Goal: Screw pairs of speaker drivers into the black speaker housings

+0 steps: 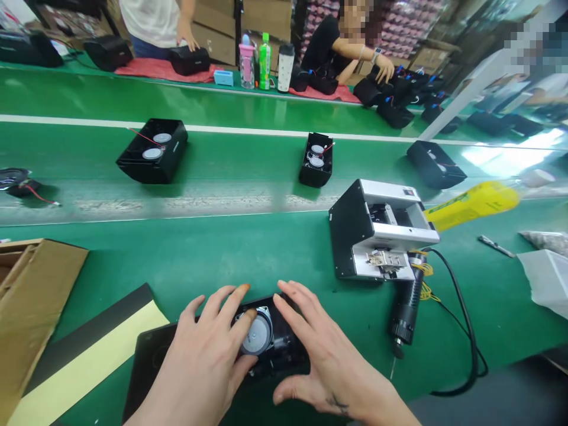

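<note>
A black speaker housing lies on the green bench in front of me, with a round silver speaker driver set in it. My left hand rests over the housing, thumb and fingers around the driver's left side, one fingertip on its top. Spread fingers of my right hand reach over the housing's right end, the thumb apart near its front edge. Left of the driver, a dark flat part sits partly under my left hand and forearm.
A screw feeder stands at the right, beside a black electric screwdriver with a looping cable. An open cardboard box and a black-and-yellow strip lie left. Beyond are speaker housings on the line and two people.
</note>
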Demonstrator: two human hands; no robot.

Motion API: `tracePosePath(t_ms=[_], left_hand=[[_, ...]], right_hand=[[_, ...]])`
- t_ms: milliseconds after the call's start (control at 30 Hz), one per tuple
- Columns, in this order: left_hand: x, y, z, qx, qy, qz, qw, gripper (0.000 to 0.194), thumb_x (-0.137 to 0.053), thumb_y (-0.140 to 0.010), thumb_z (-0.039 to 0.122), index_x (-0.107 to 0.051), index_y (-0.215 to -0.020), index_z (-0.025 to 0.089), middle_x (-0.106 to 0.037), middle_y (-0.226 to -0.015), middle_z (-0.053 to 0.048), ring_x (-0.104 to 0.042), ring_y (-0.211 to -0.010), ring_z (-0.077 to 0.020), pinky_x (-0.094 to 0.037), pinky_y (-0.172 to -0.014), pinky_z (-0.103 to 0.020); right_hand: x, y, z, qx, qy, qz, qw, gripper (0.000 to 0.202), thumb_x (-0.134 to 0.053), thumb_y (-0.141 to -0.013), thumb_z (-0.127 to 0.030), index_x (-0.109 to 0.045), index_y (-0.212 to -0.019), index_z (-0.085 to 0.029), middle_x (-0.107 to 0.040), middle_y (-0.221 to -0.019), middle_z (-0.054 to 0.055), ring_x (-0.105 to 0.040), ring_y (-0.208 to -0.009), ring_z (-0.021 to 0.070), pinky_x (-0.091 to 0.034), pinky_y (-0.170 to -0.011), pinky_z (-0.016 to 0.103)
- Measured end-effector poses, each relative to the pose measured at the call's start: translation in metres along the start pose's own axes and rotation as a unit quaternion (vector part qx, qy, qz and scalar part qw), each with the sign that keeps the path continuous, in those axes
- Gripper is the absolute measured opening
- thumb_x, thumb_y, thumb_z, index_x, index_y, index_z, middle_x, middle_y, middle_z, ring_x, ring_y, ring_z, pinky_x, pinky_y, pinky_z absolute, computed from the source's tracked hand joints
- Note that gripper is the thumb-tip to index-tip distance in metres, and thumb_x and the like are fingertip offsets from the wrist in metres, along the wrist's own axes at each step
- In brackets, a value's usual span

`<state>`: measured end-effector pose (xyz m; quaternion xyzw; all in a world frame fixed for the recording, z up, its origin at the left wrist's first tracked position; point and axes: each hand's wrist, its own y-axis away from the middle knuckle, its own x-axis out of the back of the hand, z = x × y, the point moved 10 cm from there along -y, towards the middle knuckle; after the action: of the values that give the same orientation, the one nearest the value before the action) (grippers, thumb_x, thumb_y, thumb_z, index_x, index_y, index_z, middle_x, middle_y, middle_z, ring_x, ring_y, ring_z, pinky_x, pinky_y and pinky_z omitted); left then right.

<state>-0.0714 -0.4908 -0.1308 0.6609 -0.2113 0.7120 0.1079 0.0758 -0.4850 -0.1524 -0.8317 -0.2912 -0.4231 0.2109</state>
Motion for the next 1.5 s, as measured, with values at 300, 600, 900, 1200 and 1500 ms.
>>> tracePosePath(t_ms=[300, 600, 900, 1200, 1500], left_hand=[[0.002, 0.005, -0.005, -0.013, 0.065, 0.020, 0.998, 0.035, -0.070, -0.088, 0.028, -0.074, -0.123, 0.030, -0.073, -0.144, -0.008, -0.070, -0.123, -0.0351, -0.059, -0.098, -0.056], [-0.008, 0.003, -0.007, 0.006, 0.081, -0.015, 0.997, 0.039, -0.071, -0.087, 0.027, -0.072, -0.125, 0.032, -0.071, -0.145, -0.007, -0.068, -0.126, -0.0361, -0.058, -0.099, -0.057], [-0.005, 0.000, -0.005, -0.006, 0.094, -0.010, 0.995, 0.045, -0.077, -0.084, 0.024, -0.069, -0.127, 0.030, -0.071, -0.141, -0.009, -0.068, -0.123, -0.0362, -0.059, -0.096, -0.059], [-0.004, 0.001, -0.006, -0.002, 0.088, -0.010, 0.996, 0.041, -0.073, -0.085, 0.024, -0.071, -0.126, 0.031, -0.073, -0.140, -0.008, -0.069, -0.121, -0.0351, -0.059, -0.096, -0.056], [0.002, 0.000, -0.004, -0.009, 0.079, 0.010, 0.997, 0.042, -0.075, -0.081, 0.023, -0.072, -0.123, 0.028, -0.074, -0.138, -0.008, -0.072, -0.118, -0.0346, -0.061, -0.092, -0.056]], right_hand=[[-0.007, 0.000, 0.015, -0.042, -0.078, -0.003, 0.996, 0.153, -0.106, -0.065, -0.051, 0.000, -0.175, -0.036, -0.038, -0.174, 0.014, -0.041, -0.161, 0.0312, -0.047, -0.129, 0.050], [-0.007, -0.001, 0.016, -0.037, -0.077, 0.006, 0.996, 0.147, -0.106, -0.066, -0.049, -0.007, -0.174, -0.035, -0.039, -0.174, 0.014, -0.041, -0.161, 0.0314, -0.049, -0.128, 0.049], [-0.007, -0.003, 0.016, -0.029, -0.069, 0.008, 0.997, 0.147, -0.106, -0.063, -0.050, -0.012, -0.174, -0.035, -0.039, -0.175, 0.014, -0.042, -0.160, 0.0308, -0.046, -0.129, 0.050], [-0.004, -0.002, 0.016, -0.021, -0.072, 0.012, 0.997, 0.134, -0.100, -0.071, -0.057, -0.018, -0.174, -0.032, -0.039, -0.175, 0.015, -0.043, -0.160, 0.0306, -0.047, -0.129, 0.048], [-0.009, 0.002, 0.019, -0.023, -0.068, 0.010, 0.997, 0.130, -0.100, -0.071, -0.059, -0.026, -0.173, -0.029, -0.040, -0.174, 0.017, -0.043, -0.160, 0.0325, -0.047, -0.128, 0.049]])
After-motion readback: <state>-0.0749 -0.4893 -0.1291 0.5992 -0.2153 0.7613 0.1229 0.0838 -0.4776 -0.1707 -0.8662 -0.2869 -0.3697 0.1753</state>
